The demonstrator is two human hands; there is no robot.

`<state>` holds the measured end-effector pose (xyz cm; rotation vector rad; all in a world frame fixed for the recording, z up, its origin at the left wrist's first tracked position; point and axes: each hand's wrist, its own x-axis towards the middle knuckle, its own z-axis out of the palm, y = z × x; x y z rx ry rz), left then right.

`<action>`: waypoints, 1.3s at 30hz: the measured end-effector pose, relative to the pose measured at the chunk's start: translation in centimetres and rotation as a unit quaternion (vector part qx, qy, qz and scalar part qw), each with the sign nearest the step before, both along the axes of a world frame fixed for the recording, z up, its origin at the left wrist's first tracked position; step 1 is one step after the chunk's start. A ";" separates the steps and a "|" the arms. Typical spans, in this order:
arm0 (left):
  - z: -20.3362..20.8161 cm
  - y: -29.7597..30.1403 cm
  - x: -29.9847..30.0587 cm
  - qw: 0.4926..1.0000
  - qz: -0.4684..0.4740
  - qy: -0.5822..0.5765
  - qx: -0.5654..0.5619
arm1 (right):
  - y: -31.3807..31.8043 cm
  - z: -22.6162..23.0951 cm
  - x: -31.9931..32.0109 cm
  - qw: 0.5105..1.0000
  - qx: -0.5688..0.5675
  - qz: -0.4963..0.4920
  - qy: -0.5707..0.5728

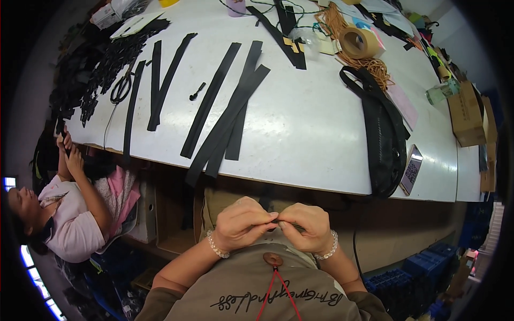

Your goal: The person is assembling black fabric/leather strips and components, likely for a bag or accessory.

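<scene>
Just off the table's front edge, in front of my body, my left hand (pixel 242 222) and my right hand (pixel 309 227) meet fingertip to fingertip. Both are closed in a pinch on a small black piece (pixel 275 220), mostly covered by the fingers, so its exact kind does not show. Beyond them on the white table (pixel 310 128) lie long flat black strips (pixel 211 101), two of them crossed near the edge. A black bag (pixel 381 139) with a looped handle rests to the right, a phone (pixel 411 170) beside it.
At the left a co-worker (pixel 75 214) handles black material beside a pile of black pieces (pixel 101 64). Scissors (pixel 121 88) lie near that pile. Tape roll (pixel 357 43), brown cord (pixel 375 69) and a cardboard box (pixel 466 115) occupy the right side.
</scene>
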<state>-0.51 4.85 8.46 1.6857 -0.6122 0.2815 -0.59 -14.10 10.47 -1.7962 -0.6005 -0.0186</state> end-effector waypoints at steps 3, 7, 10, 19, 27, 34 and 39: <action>0.1 0.0 0.1 1.000 0.003 -0.016 0.012 | 0.2 -0.3 -0.1 0.998 -0.024 -0.027 -0.049; -0.1 0.0 0.0 1.000 0.006 -0.019 0.015 | 0.3 -0.7 -0.3 0.994 -0.055 -0.033 -0.090; -0.5 -0.1 -0.2 1.000 0.008 -0.009 0.012 | 0.7 -1.1 -0.7 0.989 -0.007 -0.069 -0.130; 0.1 -0.5 -1.1 0.974 -0.030 0.196 -0.111 | 1.5 -0.2 -0.5 0.990 0.036 -0.107 -0.081; -0.8 -0.4 -1.0 0.966 -0.036 0.189 -0.175 | 1.5 -0.5 -0.5 0.983 0.031 -0.109 -0.145; -1.0 -0.2 -0.8 0.968 -0.038 0.202 -0.144 | 1.5 -0.4 -0.5 0.988 0.030 -0.101 -0.115; -1.5 -0.1 -1.0 0.963 -0.040 0.223 -0.148 | 1.5 -0.7 -0.5 0.992 0.034 -0.097 -0.071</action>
